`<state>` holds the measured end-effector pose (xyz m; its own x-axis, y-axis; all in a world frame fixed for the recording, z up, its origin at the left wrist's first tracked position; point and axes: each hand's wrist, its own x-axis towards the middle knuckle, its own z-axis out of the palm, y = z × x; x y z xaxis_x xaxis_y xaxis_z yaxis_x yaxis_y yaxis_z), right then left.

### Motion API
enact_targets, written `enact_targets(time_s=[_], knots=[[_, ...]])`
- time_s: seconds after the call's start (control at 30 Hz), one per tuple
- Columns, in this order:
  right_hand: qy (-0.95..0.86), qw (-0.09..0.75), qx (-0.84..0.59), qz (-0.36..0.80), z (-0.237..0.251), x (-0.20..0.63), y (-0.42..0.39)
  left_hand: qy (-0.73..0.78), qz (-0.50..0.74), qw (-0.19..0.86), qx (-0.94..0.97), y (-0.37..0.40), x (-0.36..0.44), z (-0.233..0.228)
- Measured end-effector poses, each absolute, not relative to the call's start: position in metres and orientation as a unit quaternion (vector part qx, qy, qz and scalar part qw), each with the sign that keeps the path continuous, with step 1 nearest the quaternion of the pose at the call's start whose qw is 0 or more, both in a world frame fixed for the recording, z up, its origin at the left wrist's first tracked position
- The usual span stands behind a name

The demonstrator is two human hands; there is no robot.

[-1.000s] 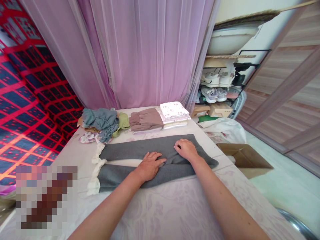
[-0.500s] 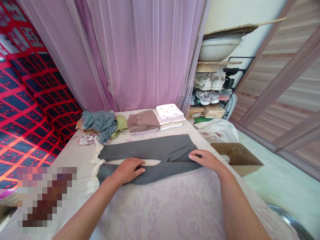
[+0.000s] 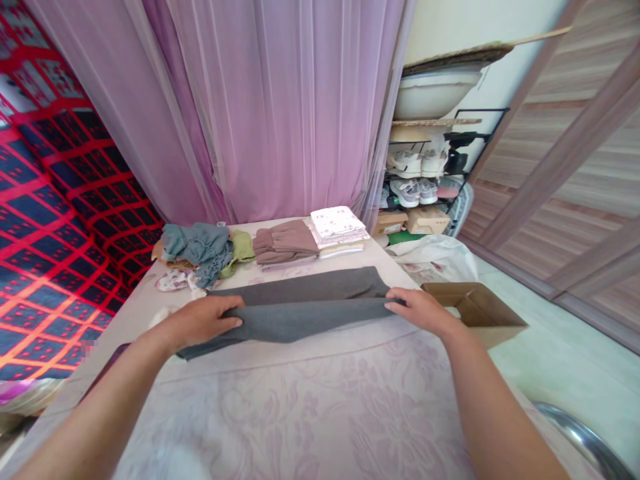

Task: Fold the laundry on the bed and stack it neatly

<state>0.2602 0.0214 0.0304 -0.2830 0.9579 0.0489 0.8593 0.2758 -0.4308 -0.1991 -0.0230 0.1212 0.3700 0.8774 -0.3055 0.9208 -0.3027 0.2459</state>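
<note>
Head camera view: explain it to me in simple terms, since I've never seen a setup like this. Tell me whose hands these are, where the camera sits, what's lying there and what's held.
There is no machine here: a person works with two bare hands. The camera is worn on the head, looking forward and down, so the arms enter from the bottom.

The left hand and right hand grip dark gray pants near opposite ends, with the cloth stretched between them.

Farther back on the floral-patterned cover are, from left to right, a rumpled blue-gray garment, an olive-green garment, a folded brown garment and a stack of folded white printed cloth. Behind hangs a purple curtain.
</note>
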Motion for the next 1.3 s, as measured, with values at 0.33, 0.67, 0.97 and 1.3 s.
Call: enact_targets(time_s=[0.33,0.67,0.97,1.3], knots=[[-0.669,0.291,-0.682,-0.059,0.025,0.222,0.080,0.650,-0.015,-0.080,0.755,0.019,-0.179,0.078],[-0.566,0.432,-0.681,0.168,-0.038,0.250,0.040,0.671,0.048,0.002,0.740,-0.023,-0.195,0.001],[-0.528,0.473,-0.689,0.150,-0.013,0.247,0.045,0.653,-0.011,-0.010,0.758,-0.028,-0.209,0.026],[-0.515,0.416,-0.730,0.170,-0.029,0.236,0.038,0.609,0.051,0.054,0.790,-0.054,-0.147,0.024]])
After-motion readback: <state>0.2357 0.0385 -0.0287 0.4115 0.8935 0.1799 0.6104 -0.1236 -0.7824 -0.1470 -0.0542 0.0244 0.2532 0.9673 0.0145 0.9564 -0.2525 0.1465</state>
